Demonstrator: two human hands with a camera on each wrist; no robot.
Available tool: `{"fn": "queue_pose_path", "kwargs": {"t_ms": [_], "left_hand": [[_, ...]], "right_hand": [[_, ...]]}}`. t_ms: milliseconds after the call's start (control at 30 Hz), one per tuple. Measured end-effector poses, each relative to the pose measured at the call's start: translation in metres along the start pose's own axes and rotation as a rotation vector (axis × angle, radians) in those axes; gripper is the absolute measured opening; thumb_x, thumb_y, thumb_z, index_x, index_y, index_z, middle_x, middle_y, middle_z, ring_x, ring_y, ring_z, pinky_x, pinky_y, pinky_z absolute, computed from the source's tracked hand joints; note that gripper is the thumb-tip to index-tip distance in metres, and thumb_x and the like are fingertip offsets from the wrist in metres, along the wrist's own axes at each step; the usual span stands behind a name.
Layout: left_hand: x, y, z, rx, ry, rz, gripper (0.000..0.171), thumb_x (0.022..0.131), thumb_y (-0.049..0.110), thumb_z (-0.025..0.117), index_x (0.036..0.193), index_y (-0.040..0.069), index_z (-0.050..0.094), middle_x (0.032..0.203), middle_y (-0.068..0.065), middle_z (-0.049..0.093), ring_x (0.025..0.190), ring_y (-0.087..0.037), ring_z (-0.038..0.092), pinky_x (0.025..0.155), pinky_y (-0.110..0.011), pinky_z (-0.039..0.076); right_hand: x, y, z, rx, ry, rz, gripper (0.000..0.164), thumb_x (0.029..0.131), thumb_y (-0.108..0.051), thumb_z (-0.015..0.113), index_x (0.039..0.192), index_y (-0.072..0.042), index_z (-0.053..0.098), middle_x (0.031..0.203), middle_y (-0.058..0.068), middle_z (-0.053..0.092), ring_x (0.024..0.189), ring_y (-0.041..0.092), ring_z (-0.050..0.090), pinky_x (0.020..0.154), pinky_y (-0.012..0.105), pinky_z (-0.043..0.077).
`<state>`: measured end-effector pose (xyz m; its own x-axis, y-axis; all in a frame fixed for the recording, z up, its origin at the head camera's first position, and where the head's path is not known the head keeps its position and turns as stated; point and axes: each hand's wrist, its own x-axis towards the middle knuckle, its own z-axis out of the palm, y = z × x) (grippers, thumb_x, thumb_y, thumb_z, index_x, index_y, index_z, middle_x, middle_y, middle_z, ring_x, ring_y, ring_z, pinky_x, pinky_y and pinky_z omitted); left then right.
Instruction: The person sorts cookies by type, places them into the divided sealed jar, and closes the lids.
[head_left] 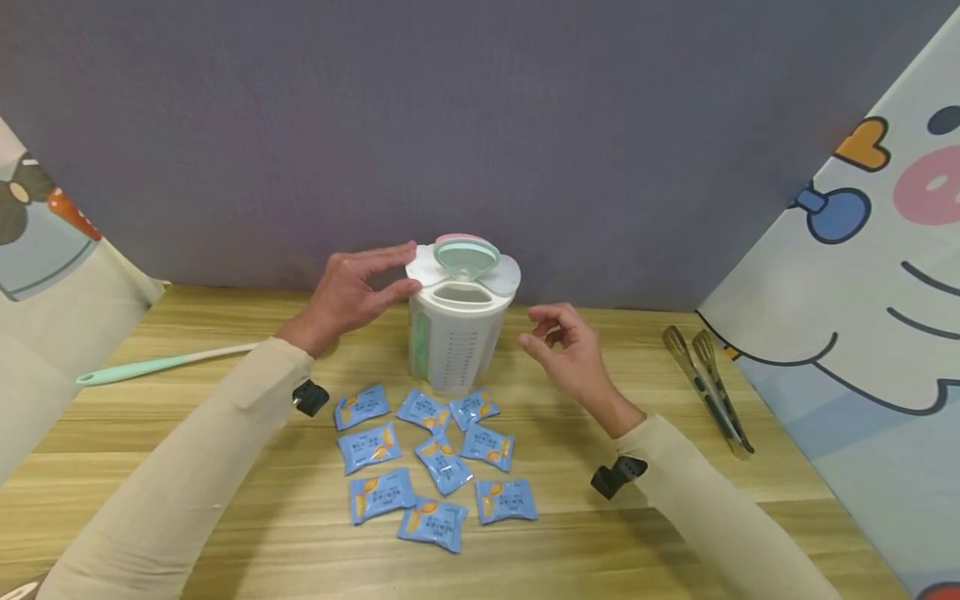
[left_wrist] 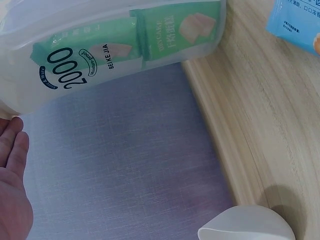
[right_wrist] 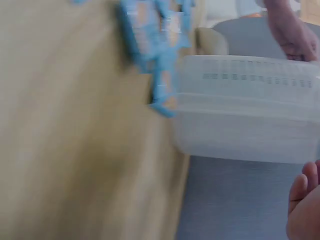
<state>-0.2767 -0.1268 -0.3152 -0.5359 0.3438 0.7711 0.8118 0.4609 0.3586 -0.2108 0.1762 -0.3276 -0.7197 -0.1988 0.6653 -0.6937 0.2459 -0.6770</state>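
A translucent storage container with a white lid stands near the back wall, its green-rimmed flap tilted up. Through its side in the left wrist view, green dry-cake packets are visible. My left hand touches the lid's left edge with extended fingers and thumb. To the right of the container and apart from it, my right hand hovers with loosely bent fingers and holds nothing. Several blue snack packets lie on the table in front.
On the left lies a utensil with a mint handle; its white head shows in the left wrist view. Metal tongs lie at the right of the wooden table. A grey wall rises behind.
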Motion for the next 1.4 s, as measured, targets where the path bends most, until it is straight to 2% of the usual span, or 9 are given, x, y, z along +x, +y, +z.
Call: {"fn": "queue_pose_path", "kwargs": {"t_ms": [167,300,467,633,767,867,1133,1400], "left_hand": [[0.0,-0.001,0.0,-0.001,0.008,0.007,0.045,0.078,0.015,0.08,0.119,0.007,0.066,0.124,-0.003,0.06,0.111,-0.023,0.059,0.094,-0.041,0.045],[0.001,-0.001,0.0,-0.001,0.018,0.02,0.044,0.077,0.015,0.08,0.118,0.006,0.067,0.123,-0.004,0.061,0.11,-0.023,0.059,0.093,-0.041,0.046],[0.002,-0.001,0.0,0.007,0.02,0.021,0.044,0.077,0.015,0.08,0.118,0.006,0.067,0.123,-0.004,0.061,0.11,-0.024,0.059,0.093,-0.041,0.046],[0.002,-0.002,0.0,0.007,0.02,0.028,0.044,0.076,0.015,0.081,0.118,0.006,0.067,0.123,-0.004,0.061,0.109,-0.024,0.06,0.093,-0.042,0.046],[0.002,-0.001,0.001,0.005,0.023,0.039,0.045,0.076,0.015,0.081,0.118,0.006,0.067,0.122,-0.004,0.061,0.109,-0.024,0.06,0.092,-0.041,0.046],[0.002,-0.001,0.001,0.008,0.021,0.035,0.045,0.076,0.015,0.081,0.118,0.006,0.067,0.123,-0.004,0.061,0.109,-0.023,0.06,0.092,-0.042,0.046],[0.001,-0.001,0.0,0.008,0.02,0.028,0.045,0.076,0.015,0.081,0.118,0.006,0.067,0.123,-0.004,0.061,0.109,-0.024,0.06,0.092,-0.042,0.046],[0.001,-0.002,0.001,0.0,0.025,0.037,0.045,0.076,0.015,0.081,0.117,0.006,0.067,0.122,-0.004,0.061,0.109,-0.024,0.06,0.092,-0.042,0.047]], "right_hand": [[-0.016,0.007,-0.003,-0.035,-0.106,0.08,0.031,0.074,0.02,0.069,0.103,0.017,0.059,0.094,0.022,0.056,0.078,0.044,0.051,0.06,0.022,0.045],[-0.023,0.01,-0.004,-0.072,-0.175,0.132,0.03,0.076,0.015,0.07,0.104,0.015,0.06,0.097,0.03,0.057,0.077,0.039,0.055,0.061,0.026,0.047],[-0.026,0.018,-0.004,-0.115,-0.255,0.219,0.026,0.08,0.007,0.071,0.105,0.011,0.063,0.1,0.027,0.06,0.079,0.033,0.057,0.064,0.033,0.049],[-0.034,0.048,-0.002,-0.107,-0.344,0.263,0.025,0.082,0.004,0.071,0.105,0.011,0.063,0.1,0.026,0.062,0.079,0.033,0.058,0.064,0.037,0.05],[-0.04,0.074,0.001,-0.123,-0.422,0.281,0.027,0.083,-0.002,0.072,0.106,0.009,0.065,0.1,0.019,0.064,0.08,0.026,0.06,0.067,0.034,0.052],[-0.043,0.082,0.004,-0.134,-0.479,0.284,0.026,0.084,-0.006,0.072,0.107,0.005,0.067,0.101,0.014,0.066,0.083,0.022,0.061,0.071,0.032,0.052],[-0.041,0.087,0.01,-0.139,-0.581,0.253,0.028,0.086,-0.009,0.07,0.111,0.004,0.066,0.106,0.012,0.066,0.097,0.024,0.061,0.083,0.034,0.05],[-0.037,0.086,0.015,-0.181,-0.671,0.237,0.033,0.088,-0.013,0.068,0.118,0.0,0.065,0.1,0.011,0.061,0.089,0.02,0.056,0.076,0.031,0.049]]}}
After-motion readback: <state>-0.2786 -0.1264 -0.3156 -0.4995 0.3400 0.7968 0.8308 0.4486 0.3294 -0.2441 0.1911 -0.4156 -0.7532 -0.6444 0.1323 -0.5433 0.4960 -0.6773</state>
